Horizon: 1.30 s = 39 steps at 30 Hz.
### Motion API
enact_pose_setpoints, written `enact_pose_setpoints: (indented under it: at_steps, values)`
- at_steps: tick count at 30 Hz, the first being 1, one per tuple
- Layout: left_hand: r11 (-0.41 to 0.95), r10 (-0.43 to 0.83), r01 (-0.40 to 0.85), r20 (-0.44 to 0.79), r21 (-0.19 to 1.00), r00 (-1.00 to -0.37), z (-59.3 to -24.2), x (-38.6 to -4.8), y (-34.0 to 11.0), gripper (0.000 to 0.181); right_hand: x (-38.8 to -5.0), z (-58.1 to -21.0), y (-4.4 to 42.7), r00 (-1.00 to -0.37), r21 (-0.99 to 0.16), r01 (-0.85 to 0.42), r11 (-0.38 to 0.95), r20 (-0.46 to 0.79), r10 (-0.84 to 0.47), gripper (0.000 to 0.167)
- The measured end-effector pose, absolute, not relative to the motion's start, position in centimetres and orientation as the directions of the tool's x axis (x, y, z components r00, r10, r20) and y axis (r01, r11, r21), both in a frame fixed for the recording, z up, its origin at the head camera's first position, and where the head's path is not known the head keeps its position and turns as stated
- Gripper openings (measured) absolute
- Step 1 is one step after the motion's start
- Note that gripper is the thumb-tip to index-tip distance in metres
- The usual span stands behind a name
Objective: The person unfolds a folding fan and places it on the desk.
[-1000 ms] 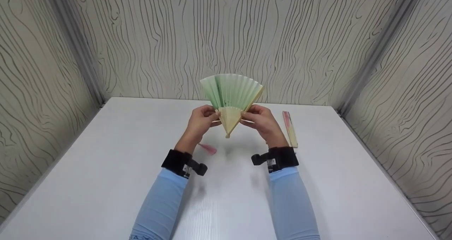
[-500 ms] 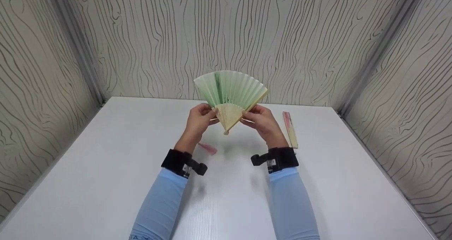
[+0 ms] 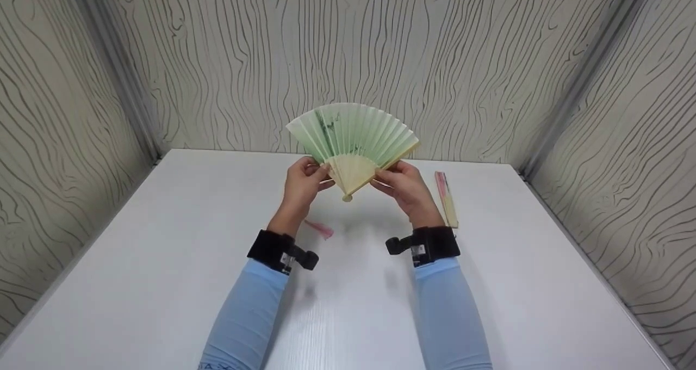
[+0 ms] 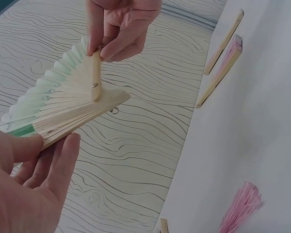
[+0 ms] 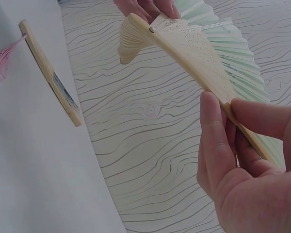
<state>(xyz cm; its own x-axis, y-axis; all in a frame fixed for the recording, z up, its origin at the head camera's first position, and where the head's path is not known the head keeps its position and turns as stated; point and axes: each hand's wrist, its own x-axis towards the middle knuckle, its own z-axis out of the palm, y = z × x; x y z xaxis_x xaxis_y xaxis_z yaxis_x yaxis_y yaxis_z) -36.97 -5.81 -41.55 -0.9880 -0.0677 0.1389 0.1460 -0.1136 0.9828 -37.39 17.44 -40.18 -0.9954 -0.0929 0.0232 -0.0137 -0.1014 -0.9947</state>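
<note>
A pale green folding fan [image 3: 356, 133] with light wooden ribs is held spread above the table, its pivot pointing down toward me. My left hand [image 3: 304, 187] pinches its left edge between thumb and fingers; the left wrist view shows the thumb on the outer rib [image 4: 63, 132]. On the opposite side, my right hand [image 3: 406, 187] grips the right guard stick, and the right wrist view shows thumb and fingertips closed on that stick [image 5: 184, 63]. A small metal ring [image 4: 115, 110] hangs at the pivot.
A folded pink fan [image 3: 446, 198] lies on the white table [image 3: 163, 261], right of my right hand. Another folded fan [image 5: 51, 73] with a pink tassel [image 5: 2, 60] lies on the left; my left arm hides it in the head view. A wood-grain panel [image 3: 348, 43] stands behind.
The green fan has spread wider, its left edge swinging left with my left hand. It has risen slightly. The right hand has barely moved.
</note>
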Motion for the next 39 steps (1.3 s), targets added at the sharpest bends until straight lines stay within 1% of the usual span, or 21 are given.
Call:
enact_pose_setpoints:
  at_steps: [6, 11, 15, 22, 25, 28, 30, 33, 36, 39]
  values:
    - [-0.150, -0.098, 0.161, 0.148, 0.975, -0.984, -41.6, -37.0, -5.4, 0.020, -37.4, -40.1, 17.4, -0.998, -0.991, 0.001, -0.137, 0.007, -0.058, 0.045]
    - [-0.165, -0.105, 0.165, 0.149, 0.972, -0.983, -41.6, -37.0, -5.1, 0.026, -37.5, -40.1, 17.5, -1.000, -0.980, 0.006, -0.199, -0.003, -0.014, 0.046]
    - [-0.195, -0.136, 0.170, 0.145, 0.966, -0.980, -41.7, -37.0, -4.9, 0.029, -37.7, -40.2, 17.4, -1.000, -0.964, 0.018, -0.265, -0.019, -0.002, 0.048]
    - [-0.345, -0.249, 0.257, 0.176, 0.903, -0.952, -42.0, -37.2, -4.3, 0.028, -37.8, -40.1, 17.1, -0.998, -0.925, 0.046, -0.378, -0.056, 0.015, 0.048]
    - [-0.424, -0.300, 0.258, 0.135, 0.868, -0.944, -41.9, -37.2, -4.0, 0.028, -37.8, -39.9, 16.9, -0.998, -0.891, 0.050, -0.451, -0.063, 0.014, 0.045]
    - [-0.518, -0.321, 0.226, 0.057, 0.825, -0.945, -41.9, -37.3, -3.6, 0.028, -37.7, -39.7, 16.4, -0.998, -0.862, 0.042, -0.505, -0.054, 0.010, 0.044]
    - [-0.576, -0.304, 0.189, 0.006, 0.795, -0.953, -41.9, -37.3, -3.4, 0.028, -37.6, -39.6, 16.1, -0.999, -0.858, 0.032, -0.513, -0.042, 0.008, 0.047]
    - [-0.621, -0.231, 0.116, -0.040, 0.775, -0.972, -41.9, -37.2, -3.4, 0.031, -37.5, -39.6, 15.7, -1.000, -0.863, 0.018, -0.504, -0.022, 0.004, 0.050]
    - [-0.614, -0.142, 0.053, -0.044, 0.788, -0.989, -42.0, -37.2, -3.4, 0.036, -37.6, -39.8, 15.4, -1.000, -0.871, 0.013, -0.492, -0.014, -0.002, 0.052]
    - [-0.588, -0.102, 0.035, -0.031, 0.808, -0.994, -42.1, -37.2, -3.3, 0.041, -37.6, -39.9, 15.2, -1.000, -0.870, 0.006, -0.493, -0.011, 0.007, 0.052]
